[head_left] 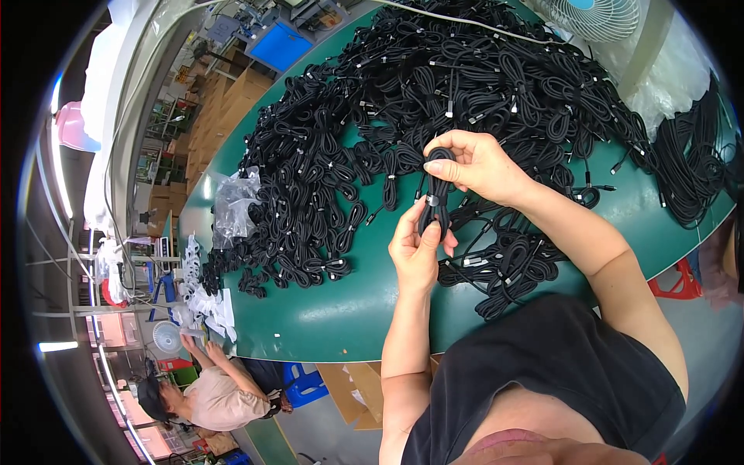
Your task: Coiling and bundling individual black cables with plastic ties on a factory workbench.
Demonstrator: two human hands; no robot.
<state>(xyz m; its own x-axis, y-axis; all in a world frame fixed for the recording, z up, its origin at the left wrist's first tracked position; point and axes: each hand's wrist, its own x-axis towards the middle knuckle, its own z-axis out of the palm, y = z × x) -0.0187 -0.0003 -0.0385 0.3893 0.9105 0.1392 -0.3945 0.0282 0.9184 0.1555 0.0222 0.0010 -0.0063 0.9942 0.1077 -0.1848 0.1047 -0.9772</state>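
Note:
A coiled black cable (439, 188) is held upright between my two hands over the green table. My right hand (474, 164) pinches its upper loop between thumb and fingers. Lower down, my left hand (417, 246) grips the same bundle, with the thumb across its front. A small pale band or connector shows at the middle of the coil; I cannot tell which. Just beneath my hands lies a loose group of black cables (511, 267), some with silvery plugs. Beyond them a large pile of coiled black cables (465, 70) spreads over the table.
The green table (310, 322) curves around in front of me. Clear plastic bags (236, 205) lie at its left, and a bundle of long black cables (690, 167) at its right. A fan (593, 17) stands at the far right. Another person (221, 391) works at the left end.

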